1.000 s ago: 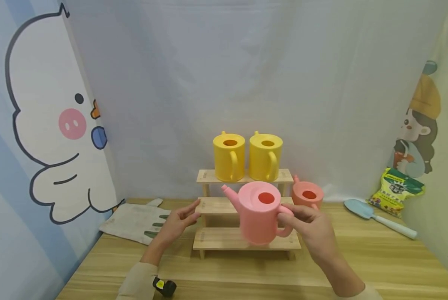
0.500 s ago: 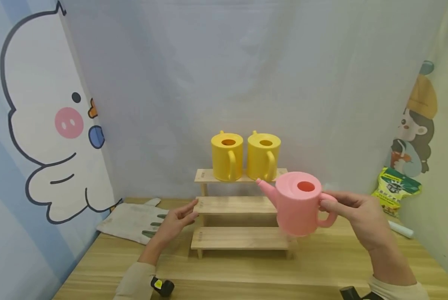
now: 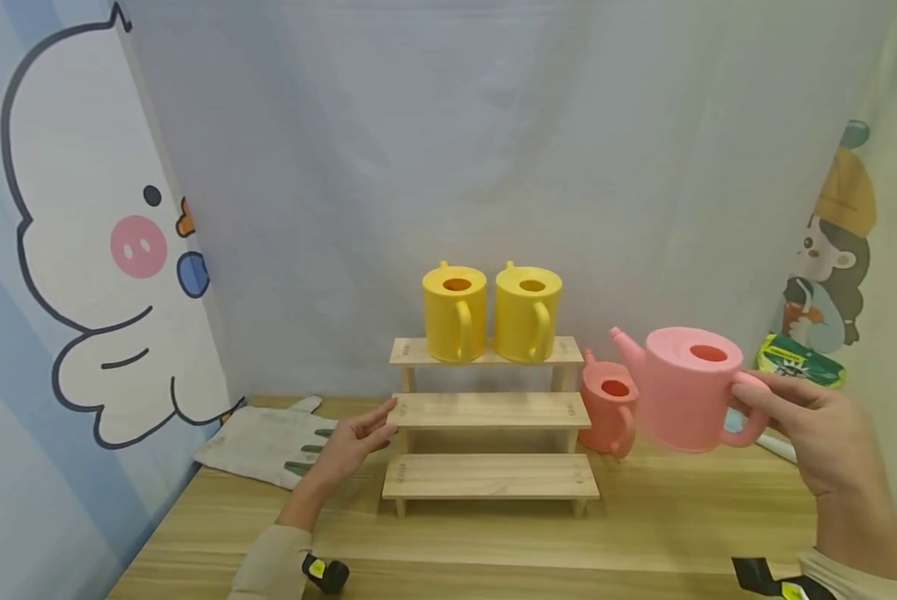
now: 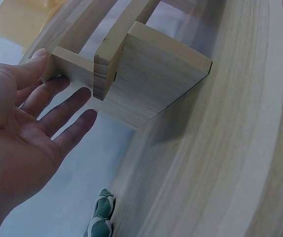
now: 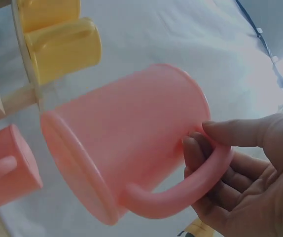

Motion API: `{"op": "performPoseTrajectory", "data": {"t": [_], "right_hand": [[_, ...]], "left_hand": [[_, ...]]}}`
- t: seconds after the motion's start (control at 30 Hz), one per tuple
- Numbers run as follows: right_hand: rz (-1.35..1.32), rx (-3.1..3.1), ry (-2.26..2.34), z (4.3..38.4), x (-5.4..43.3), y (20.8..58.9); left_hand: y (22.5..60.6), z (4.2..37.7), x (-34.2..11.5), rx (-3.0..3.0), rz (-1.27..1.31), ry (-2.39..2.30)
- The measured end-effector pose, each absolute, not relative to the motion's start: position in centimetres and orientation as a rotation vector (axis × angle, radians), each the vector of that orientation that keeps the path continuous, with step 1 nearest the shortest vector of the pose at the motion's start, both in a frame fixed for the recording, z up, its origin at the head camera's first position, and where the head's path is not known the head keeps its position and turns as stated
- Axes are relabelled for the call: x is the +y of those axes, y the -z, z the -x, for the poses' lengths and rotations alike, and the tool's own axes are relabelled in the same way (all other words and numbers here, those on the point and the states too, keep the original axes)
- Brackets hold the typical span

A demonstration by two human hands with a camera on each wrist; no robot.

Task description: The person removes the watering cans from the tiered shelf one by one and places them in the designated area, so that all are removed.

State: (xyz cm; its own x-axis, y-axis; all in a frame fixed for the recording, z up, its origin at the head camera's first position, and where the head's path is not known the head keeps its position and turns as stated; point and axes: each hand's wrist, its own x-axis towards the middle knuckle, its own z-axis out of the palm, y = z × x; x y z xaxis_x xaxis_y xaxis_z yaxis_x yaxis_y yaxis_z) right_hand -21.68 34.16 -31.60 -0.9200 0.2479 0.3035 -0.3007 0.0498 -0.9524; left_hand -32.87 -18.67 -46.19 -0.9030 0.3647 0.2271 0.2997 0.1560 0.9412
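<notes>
My right hand (image 3: 831, 433) holds a light pink watering can (image 3: 684, 392) by its handle, up in the air to the right of a wooden three-step stand (image 3: 489, 477). The can is upright with its spout to the left. In the right wrist view, thumb and fingers (image 5: 220, 131) pinch the upper part of the handle. My left hand (image 3: 347, 446) is at the left end of the middle step, its fingers loosely extended; in the left wrist view the fingertips (image 4: 85, 94) are at the wood. Two yellow watering cans (image 3: 454, 317) stand on the top step.
A darker pink watering can (image 3: 602, 408) stands on the table right of the stand. A glove (image 3: 264, 442) lies to the left. At the right, a green and yellow bag (image 3: 801, 360) and a pale trowel (image 3: 779, 446) are partly hidden behind the right hand and can.
My right hand has carried the light pink watering can rightward from in front of the stand, slightly upward, uncovering the darker pink one. My left hand has stayed by the stand.
</notes>
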Motion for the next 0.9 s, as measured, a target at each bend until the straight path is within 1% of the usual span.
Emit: {"op": "performPoseTrajectory", "data": {"t": [0.2, 0.27, 0.37, 0.57, 0.9], "right_hand": [[0.476, -1.933, -1.675, 22.9, 34.4, 32.3], [0.595, -1.925, -1.629, 23.5, 34.5, 32.8], [0.663, -1.829, -1.702, 24.3, 34.7, 33.7], [0.642, -1.659, -1.755, 25.9, 34.5, 35.6], [0.771, -1.686, -1.815, 28.3, 33.9, 39.3]], "left_hand": [[46.3, 32.8, -18.8, 2.328, -0.695, -1.899], [46.4, 32.7, -18.8, 2.333, -0.698, -1.896], [46.4, 32.8, -18.8, 2.340, -0.690, -1.892], [46.2, 32.9, -18.7, 2.362, -0.700, -1.884], [46.2, 33.0, -18.8, 2.326, -0.706, -1.898]]}}
